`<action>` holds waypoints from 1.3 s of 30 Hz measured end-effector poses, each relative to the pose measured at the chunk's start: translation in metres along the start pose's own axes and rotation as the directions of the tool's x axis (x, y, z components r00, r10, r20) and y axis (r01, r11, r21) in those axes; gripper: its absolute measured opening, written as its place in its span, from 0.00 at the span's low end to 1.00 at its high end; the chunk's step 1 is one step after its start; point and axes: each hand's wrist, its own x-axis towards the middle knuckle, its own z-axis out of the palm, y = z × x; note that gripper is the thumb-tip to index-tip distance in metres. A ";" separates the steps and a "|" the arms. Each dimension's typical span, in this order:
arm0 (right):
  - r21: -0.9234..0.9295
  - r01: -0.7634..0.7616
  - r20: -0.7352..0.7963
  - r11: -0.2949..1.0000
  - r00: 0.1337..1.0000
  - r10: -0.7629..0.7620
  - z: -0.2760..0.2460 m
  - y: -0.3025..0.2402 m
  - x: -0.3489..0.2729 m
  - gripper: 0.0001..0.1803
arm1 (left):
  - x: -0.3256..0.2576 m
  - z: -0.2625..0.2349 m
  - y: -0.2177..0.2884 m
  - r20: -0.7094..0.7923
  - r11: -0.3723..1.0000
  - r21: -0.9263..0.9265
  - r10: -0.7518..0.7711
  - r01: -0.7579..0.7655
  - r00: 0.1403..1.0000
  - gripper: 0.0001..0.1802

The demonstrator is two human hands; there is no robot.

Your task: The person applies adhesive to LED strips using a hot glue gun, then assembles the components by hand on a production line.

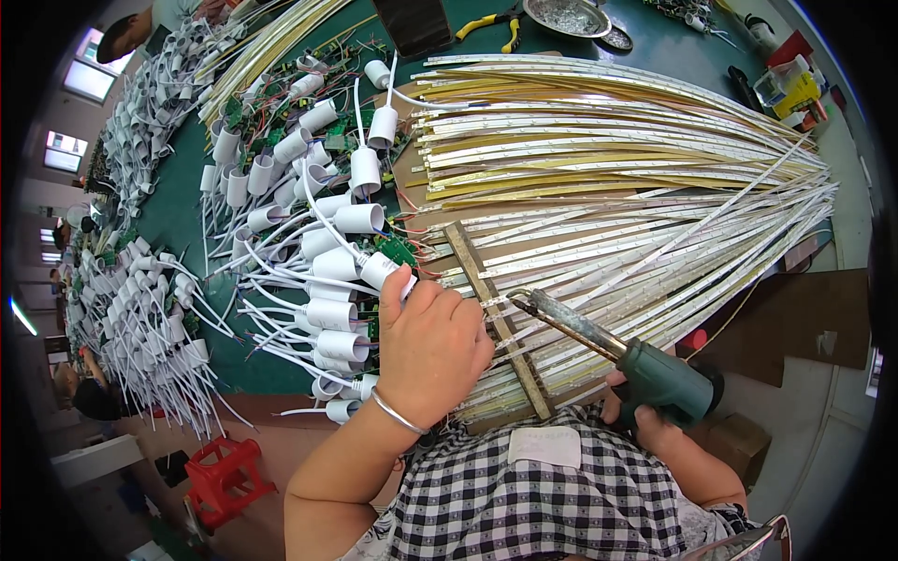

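Note:
My left hand (435, 346), a metal bangle on its wrist, is closed over the near ends of the LED strips. Its thumb rests against a white cylindrical cap (376, 269) with a white cable; what the curled fingers hold is hidden beneath them. In my right hand (647, 425) is a green-handled soldering gun (669, 381). The gun's bent tip lies just right of my left fingers, by a strip end. A narrow wooden bar (496, 318) crosses the strips (617, 266). A small green circuit board (398, 251) with wires sits beyond the left thumb.
More white caps (341, 346) with cables crowd the left side of the green table (210, 323), with larger heaps farther left. Yellow-handled pliers (486, 26) and a metal bowl (568, 17) are at the far edge. A red stool (223, 481) stands lower left.

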 end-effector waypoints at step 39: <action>0.698 -0.085 -0.031 0.712 0.989 0.148 0.062 -0.006 0.101 0.26 | 0.007 -0.020 -0.004 0.042 0.992 0.064 0.103 -0.105 0.994 0.04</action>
